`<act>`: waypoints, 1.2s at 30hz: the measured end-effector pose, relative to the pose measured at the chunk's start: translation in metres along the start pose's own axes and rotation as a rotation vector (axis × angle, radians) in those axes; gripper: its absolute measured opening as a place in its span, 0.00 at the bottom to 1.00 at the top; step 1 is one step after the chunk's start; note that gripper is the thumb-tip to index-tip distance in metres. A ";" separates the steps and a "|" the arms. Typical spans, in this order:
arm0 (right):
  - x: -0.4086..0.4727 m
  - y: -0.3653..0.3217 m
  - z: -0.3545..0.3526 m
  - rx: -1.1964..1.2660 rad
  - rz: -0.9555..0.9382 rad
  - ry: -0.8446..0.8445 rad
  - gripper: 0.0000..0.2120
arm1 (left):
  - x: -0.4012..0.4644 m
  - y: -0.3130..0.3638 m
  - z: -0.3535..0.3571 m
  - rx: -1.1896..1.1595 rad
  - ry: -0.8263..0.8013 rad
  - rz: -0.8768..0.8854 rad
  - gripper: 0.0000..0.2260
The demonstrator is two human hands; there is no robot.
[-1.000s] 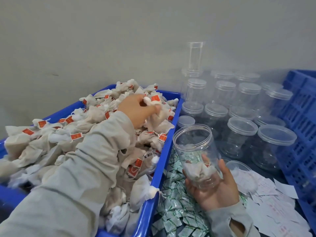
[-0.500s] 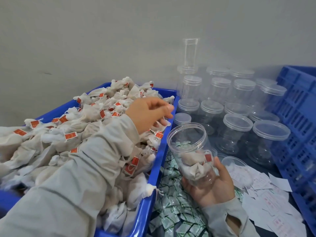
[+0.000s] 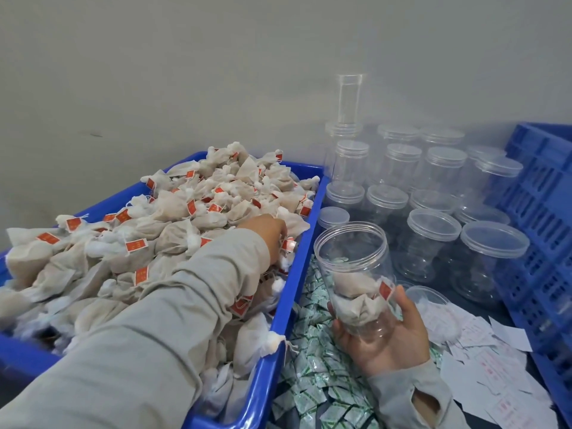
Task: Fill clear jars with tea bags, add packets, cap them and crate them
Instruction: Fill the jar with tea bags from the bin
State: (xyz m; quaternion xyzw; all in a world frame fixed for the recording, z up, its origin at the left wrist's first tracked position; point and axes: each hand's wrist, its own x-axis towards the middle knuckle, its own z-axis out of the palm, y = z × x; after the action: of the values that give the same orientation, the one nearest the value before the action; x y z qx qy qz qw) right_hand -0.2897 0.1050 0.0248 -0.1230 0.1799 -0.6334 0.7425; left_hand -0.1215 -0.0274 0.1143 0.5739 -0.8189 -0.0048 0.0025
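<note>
1. Holding the open clear plastic jar (image 3: 356, 274) from below in the right hand (image 3: 387, 335), fingers and thumb wrapped round its lower wall, mouth up and leaning slightly toward the bin.
2. Showing a few white tea bags with red tags already inside, filling only the bottom third; judged early in the filling step.
3. Reaching into the heap of white gauze tea bags (image 3: 173, 230) in the long blue plastic bin (image 3: 280, 329) with the left hand (image 3: 269, 233); fingers buried among the bags, so cannot tell whether pinching one or merely feeling for it.
4. Lying just right of the bin's near wall, close beside the left hand and slightly nearer the body; upright long axis, mouth facing up-left, so the next drop likely needs only a short carry over the blue rim.
5. Resting under the jar: a spread of small green-printed sachets (image 3: 312, 366); further right, white paper slips (image 3: 483, 342).
6. Standing behind: capped empty clear jars (image 3: 433, 243) in rows, beside a blue lattice crate (image 3: 541, 212).
</note>
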 end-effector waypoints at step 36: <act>0.002 0.002 -0.004 -0.021 -0.044 -0.015 0.35 | -0.020 -0.024 -0.040 -0.959 0.463 -0.170 0.04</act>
State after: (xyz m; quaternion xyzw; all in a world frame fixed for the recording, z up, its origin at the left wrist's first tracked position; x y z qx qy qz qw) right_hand -0.2896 0.1039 0.0202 -0.1395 0.1779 -0.6468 0.7284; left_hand -0.0916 -0.0175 0.1542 0.5585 -0.6536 -0.2519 0.4443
